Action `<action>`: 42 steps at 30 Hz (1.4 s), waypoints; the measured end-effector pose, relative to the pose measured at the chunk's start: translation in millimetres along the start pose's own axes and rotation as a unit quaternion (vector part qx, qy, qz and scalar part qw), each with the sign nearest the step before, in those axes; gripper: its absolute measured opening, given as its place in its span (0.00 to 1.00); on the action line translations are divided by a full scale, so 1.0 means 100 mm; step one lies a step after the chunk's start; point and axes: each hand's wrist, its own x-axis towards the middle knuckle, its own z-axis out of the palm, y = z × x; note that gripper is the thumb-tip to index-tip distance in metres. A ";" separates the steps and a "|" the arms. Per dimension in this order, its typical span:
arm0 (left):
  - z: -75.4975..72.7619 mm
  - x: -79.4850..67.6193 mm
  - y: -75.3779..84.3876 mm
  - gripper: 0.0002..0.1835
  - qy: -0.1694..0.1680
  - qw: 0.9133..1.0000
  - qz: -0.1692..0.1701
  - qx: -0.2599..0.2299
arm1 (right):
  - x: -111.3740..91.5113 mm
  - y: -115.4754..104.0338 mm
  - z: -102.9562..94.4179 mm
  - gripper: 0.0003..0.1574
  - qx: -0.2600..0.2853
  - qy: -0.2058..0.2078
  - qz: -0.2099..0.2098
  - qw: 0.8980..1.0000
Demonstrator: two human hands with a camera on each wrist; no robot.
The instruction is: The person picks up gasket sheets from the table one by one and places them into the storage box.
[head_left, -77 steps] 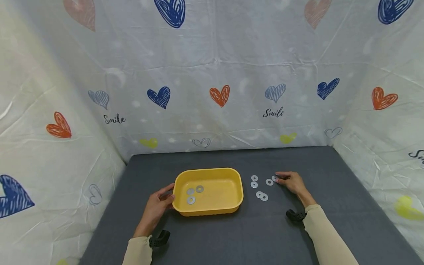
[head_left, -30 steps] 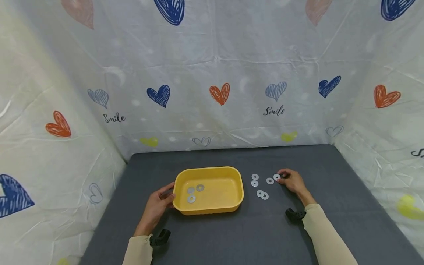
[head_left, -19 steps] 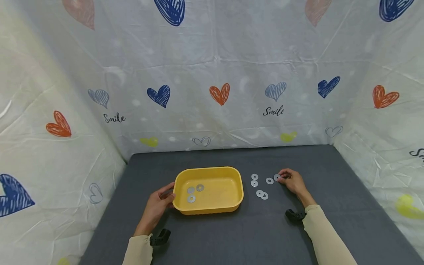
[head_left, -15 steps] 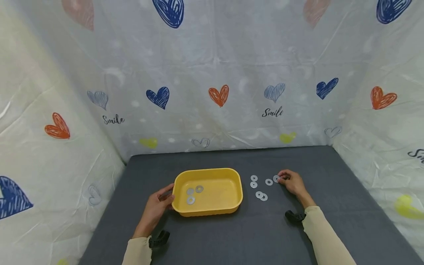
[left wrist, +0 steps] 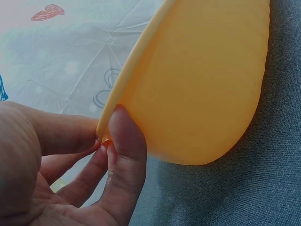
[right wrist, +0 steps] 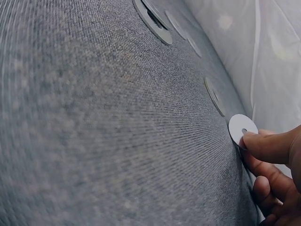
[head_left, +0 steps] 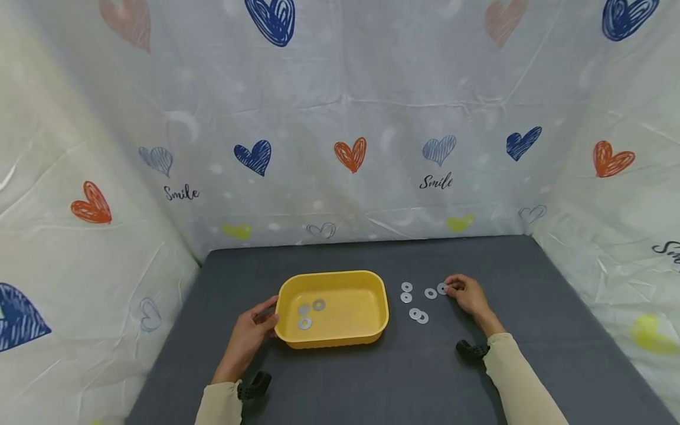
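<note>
My left hand point(head_left: 244, 337) pinches the left rim of a yellow plastic tub point(head_left: 350, 313). In the left wrist view the thumb and index finger lie on either side of the rim. Inside the tub, toward its left end, lie 3 flat grey metal washers point(head_left: 305, 323). To the right of the tub, my right hand point(head_left: 470, 297) pinches another washer point(right wrist: 237, 125) between thumb and finger. That washer stands tilted up from the cloth in the right wrist view. Close to its left is a loose washer point(head_left: 431, 293) lying flat.
Two washers point(head_left: 406, 297) lie near the tub's right side, and two overlapping washers point(head_left: 415, 313) lie nearer the front. Dark grey cloth point(head_left: 366, 383) covers the table. A white curtain point(head_left: 297, 200) printed with hearts hangs behind and at both sides.
Since the earliest frame, the right fingers have drawn in around the washer at the far right, which has shifted slightly. The left hand, tub and other washers stay put; the view drifts slightly.
</note>
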 end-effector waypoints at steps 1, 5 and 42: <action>0.00 0.01 0.00 0.27 0.000 1.000 0.000 0.000 | 0.00 0.00 -0.01 0.08 -0.004 -0.002 0.001 1.000; 0.01 0.01 0.01 0.27 -0.003 1.000 0.006 -0.002 | 0.00 -0.02 -0.02 0.08 -0.006 -0.002 0.006 1.000; -0.01 -0.01 0.03 0.27 -0.007 1.000 0.003 -0.018 | -0.31 -0.56 0.09 0.11 0.102 -0.015 0.009 0.995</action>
